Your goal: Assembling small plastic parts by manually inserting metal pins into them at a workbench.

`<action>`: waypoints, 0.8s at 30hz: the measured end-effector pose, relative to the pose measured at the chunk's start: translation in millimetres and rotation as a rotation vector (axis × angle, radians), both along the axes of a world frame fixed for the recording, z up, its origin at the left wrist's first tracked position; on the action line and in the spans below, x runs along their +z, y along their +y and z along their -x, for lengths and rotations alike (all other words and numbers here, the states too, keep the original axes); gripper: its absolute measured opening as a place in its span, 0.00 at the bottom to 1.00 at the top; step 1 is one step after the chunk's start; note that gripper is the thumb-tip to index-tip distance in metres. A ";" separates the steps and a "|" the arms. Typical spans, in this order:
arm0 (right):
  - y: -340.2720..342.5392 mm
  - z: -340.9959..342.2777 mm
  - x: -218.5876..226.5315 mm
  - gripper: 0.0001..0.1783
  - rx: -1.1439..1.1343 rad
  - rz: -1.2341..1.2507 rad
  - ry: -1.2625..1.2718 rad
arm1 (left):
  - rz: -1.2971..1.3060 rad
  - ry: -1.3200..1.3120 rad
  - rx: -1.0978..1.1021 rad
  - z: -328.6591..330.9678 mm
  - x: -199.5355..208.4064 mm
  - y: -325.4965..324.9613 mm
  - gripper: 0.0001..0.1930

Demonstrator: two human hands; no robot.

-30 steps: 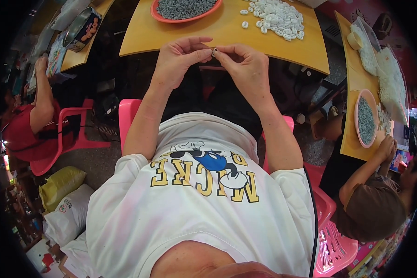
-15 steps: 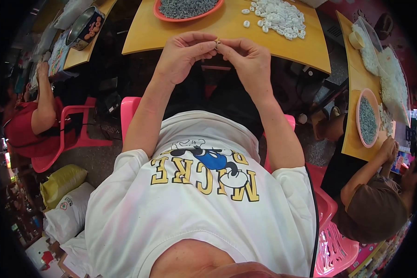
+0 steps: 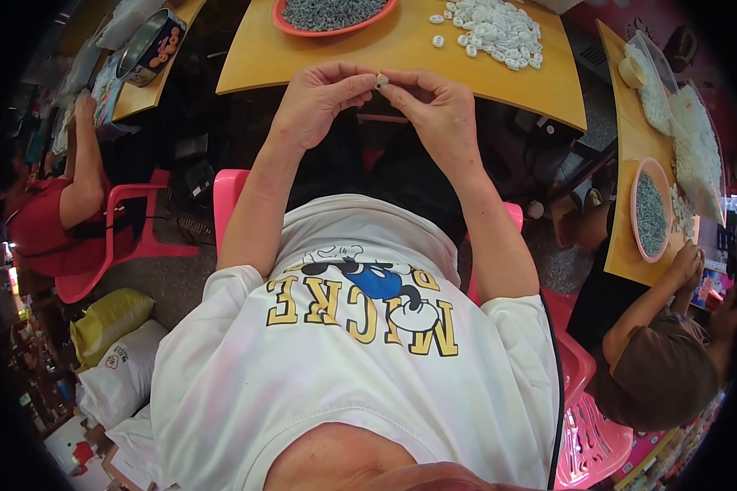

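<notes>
My left hand (image 3: 321, 105) and my right hand (image 3: 436, 105) meet at the fingertips just off the near edge of the table (image 3: 303, 75). Between them, thumbs and forefingers pinch a small pale piece (image 3: 380, 80); its exact kind is too small and too covered to tell. Beyond my left hand, a red-orange bowl (image 3: 336, 33) full of small grey screw-like pieces rests on the table. Farther right lies a loose pile of white oval plastic pieces (image 3: 499, 33), which appear to have small holes. A few lie apart from the pile.
On the right, a co-worker in a brown top (image 3: 667, 376) sits at another table with a pink bowl (image 3: 637, 221) of grey pieces and bags of white parts (image 3: 696, 147). Someone in red (image 3: 53, 217) works on the left near a tin (image 3: 139, 65). Sacks (image 3: 110, 327) stand on the floor.
My joined fingertips have shifted slightly left, and the small pale piece shows a little differently between them. The person in red at the left has moved an arm.
</notes>
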State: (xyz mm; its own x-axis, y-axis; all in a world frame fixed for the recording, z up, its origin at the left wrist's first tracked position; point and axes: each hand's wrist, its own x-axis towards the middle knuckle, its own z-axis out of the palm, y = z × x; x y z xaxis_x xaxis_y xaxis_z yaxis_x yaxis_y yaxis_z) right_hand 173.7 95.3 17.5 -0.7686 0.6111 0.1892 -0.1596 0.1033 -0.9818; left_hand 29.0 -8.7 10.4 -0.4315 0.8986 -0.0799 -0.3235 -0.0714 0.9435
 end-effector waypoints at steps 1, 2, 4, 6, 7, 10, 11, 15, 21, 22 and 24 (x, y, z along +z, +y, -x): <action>0.4 0.1 -0.5 0.11 0.004 -0.006 -0.001 | 0.006 0.012 -0.003 0.0 -0.1 -0.1 0.06; 0.3 -0.2 -0.2 0.11 0.005 -0.006 -0.002 | 0.006 0.012 -0.003 -0.5 0.5 -0.3 0.06; -0.2 -0.9 1.1 0.10 0.006 0.019 -0.011 | 0.032 0.060 -0.012 -1.8 2.9 -0.8 0.06; -0.6 -0.6 0.9 0.10 0.009 0.026 -0.007 | 0.026 0.116 -0.003 -1.5 1.6 -1.3 0.06; -0.7 -0.4 0.9 0.10 0.009 0.032 -0.003 | 0.020 0.174 0.004 -1.5 1.9 -1.3 0.07; 0.7 -1.2 1.3 0.10 0.031 0.059 -0.028 | 0.017 0.281 0.003 -4.4 5.7 -1.8 0.07; 0.9 -0.5 -0.4 0.10 0.031 0.060 -0.028 | 0.017 0.281 0.003 -5.8 5.7 -1.4 0.07; -1.7 1.9 -4.8 0.09 -0.042 0.000 -0.015 | -0.013 0.402 0.059 -14.1 3.2 2.0 0.08; 5.1 4.6 -5.5 0.09 -0.001 0.119 0.017 | -0.024 0.422 0.116 -16.7 2.5 2.2 0.09; 7.8 4.8 -5.6 0.09 0.050 0.229 0.045 | -0.021 0.411 0.112 -16.7 2.1 2.7 0.09; 9.7 2.9 -3.8 0.10 0.062 0.280 0.059 | -0.023 0.363 0.092 -16.5 2.5 2.9 0.10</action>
State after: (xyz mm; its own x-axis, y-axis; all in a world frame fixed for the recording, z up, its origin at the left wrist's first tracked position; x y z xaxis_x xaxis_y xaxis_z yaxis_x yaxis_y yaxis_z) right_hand 170.8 105.0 13.7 -0.7989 0.5978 0.0658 -0.2151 -0.1819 -0.9595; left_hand 45.6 -5.9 12.8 -0.5073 0.8544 0.1126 0.0405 -0.1069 0.9934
